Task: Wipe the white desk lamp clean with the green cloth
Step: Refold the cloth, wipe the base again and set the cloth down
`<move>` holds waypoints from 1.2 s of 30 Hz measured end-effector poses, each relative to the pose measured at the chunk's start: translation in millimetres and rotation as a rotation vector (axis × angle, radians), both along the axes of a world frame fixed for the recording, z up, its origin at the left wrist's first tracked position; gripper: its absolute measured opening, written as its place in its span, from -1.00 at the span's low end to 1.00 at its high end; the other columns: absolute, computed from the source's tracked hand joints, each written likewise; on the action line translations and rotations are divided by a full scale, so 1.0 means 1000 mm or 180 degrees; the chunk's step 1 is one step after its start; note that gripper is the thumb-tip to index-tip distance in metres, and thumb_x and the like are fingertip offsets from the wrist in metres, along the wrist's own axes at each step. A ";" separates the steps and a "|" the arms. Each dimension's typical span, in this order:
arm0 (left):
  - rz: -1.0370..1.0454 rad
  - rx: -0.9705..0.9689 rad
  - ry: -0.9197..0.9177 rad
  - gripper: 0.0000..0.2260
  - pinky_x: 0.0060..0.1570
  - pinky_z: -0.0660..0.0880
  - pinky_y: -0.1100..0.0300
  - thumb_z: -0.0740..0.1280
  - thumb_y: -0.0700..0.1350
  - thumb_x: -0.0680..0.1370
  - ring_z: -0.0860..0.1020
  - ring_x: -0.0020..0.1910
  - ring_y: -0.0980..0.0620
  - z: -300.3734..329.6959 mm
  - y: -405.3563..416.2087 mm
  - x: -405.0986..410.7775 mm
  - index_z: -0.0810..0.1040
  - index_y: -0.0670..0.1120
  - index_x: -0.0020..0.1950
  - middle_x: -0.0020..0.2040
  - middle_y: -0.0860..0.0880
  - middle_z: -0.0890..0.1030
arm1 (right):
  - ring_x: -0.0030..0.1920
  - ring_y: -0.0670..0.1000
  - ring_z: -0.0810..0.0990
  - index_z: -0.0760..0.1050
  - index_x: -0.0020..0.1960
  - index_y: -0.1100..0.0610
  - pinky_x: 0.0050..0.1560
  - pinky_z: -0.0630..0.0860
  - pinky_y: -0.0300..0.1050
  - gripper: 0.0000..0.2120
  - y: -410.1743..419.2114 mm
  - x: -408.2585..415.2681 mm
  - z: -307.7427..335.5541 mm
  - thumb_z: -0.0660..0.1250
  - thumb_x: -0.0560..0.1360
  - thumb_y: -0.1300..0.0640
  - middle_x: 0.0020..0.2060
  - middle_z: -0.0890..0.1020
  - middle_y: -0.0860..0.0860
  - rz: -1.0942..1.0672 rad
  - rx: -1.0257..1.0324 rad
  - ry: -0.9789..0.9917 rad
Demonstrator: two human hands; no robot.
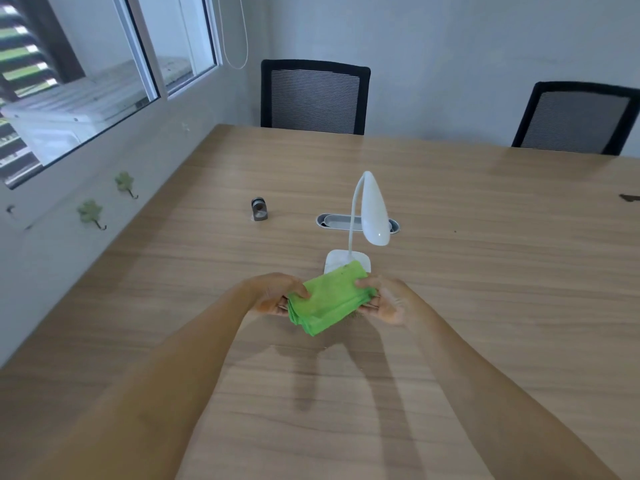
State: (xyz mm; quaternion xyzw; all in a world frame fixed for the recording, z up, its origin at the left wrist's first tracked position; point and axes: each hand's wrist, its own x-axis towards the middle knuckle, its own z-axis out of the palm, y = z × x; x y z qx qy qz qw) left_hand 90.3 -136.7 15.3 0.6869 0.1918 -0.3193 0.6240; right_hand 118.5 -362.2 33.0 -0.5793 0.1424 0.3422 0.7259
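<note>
I hold the folded green cloth between my left hand and right hand, just in front of the white desk lamp. The lamp looks light; a hard wipe on its bent neck may tip it over.

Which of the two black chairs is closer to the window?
The left chair, fully in view behind the table's far corner; the other chair is cut off by the picture's right edge.

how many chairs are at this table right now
2: one black mesh chair at the far edge of the table, behind the lamp; another at far right, cut off by the frame. Others may be out of view.
</note>
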 end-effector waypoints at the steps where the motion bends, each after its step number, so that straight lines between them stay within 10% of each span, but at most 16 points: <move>1: 0.0160 0.0011 -0.0038 -0.91 -0.21 0.57 0.20 0.33 -0.24 0.49 0.61 -0.16 0.01 0.000 0.002 0.001 0.55 -0.12 -0.03 -0.08 -0.07 0.63 | -0.13 0.05 0.58 0.48 0.09 0.17 -0.09 0.56 -0.04 -0.77 0.001 -0.001 0.000 0.27 0.46 0.37 -0.12 0.60 0.09 0.0024 -0.0014 0.0019; 6: 0.0097 -0.0131 -0.0240 -0.73 -0.08 0.58 0.18 0.43 -0.13 0.46 0.64 -0.03 0.00 0.002 0.007 0.000 0.58 -0.14 0.14 0.05 -0.09 0.66 | -0.14 0.02 0.58 0.50 -0.03 0.12 -0.37 0.65 -0.18 -0.80 0.011 -0.006 -0.005 0.22 0.48 0.37 -0.15 0.60 0.08 0.0104 0.0069 0.0182; 13: -0.0583 0.0327 -0.0286 -0.85 -0.06 0.61 0.18 0.41 -0.20 0.48 0.68 -0.19 0.05 0.012 0.006 0.003 0.64 -0.09 0.04 -0.06 -0.08 0.69 | -0.07 0.04 0.61 0.54 0.08 0.17 -0.09 0.65 -0.10 -0.76 0.026 -0.002 -0.014 0.29 0.46 0.36 -0.14 0.64 0.06 0.0269 0.0055 -0.0199; 21: 0.0021 0.2515 -0.1719 -0.85 -0.23 0.40 0.16 0.35 -0.12 0.41 0.55 -0.19 -0.10 0.018 0.031 0.037 0.65 -0.17 -0.13 -0.24 -0.11 0.57 | 0.18 0.21 0.50 0.51 0.10 0.28 0.16 0.49 -0.02 -0.67 -0.003 0.018 -0.058 0.14 0.38 0.38 0.11 0.59 0.18 0.1169 -0.3308 -0.3411; 24: -0.0252 0.3716 -0.2356 -0.78 -0.25 0.36 0.14 0.26 -0.20 0.44 0.57 -0.05 -0.21 0.012 0.011 0.044 0.66 -0.15 0.00 -0.04 -0.19 0.55 | 0.38 0.13 0.36 0.37 0.34 0.20 0.38 0.36 -0.01 -0.51 -0.007 0.017 -0.070 0.12 0.41 0.35 0.38 0.43 0.12 0.1667 -0.3495 -0.3587; 36: -0.1961 0.4279 -0.2537 -0.55 0.10 0.48 0.06 0.22 -0.12 0.56 0.42 0.27 -0.15 -0.045 -0.023 0.055 0.36 -0.01 0.47 0.42 0.02 0.46 | 0.49 0.10 0.20 0.14 0.47 0.19 0.45 0.23 -0.01 -0.44 -0.018 0.015 -0.076 0.12 0.48 0.32 0.52 0.14 0.10 0.2176 -0.3698 -0.3814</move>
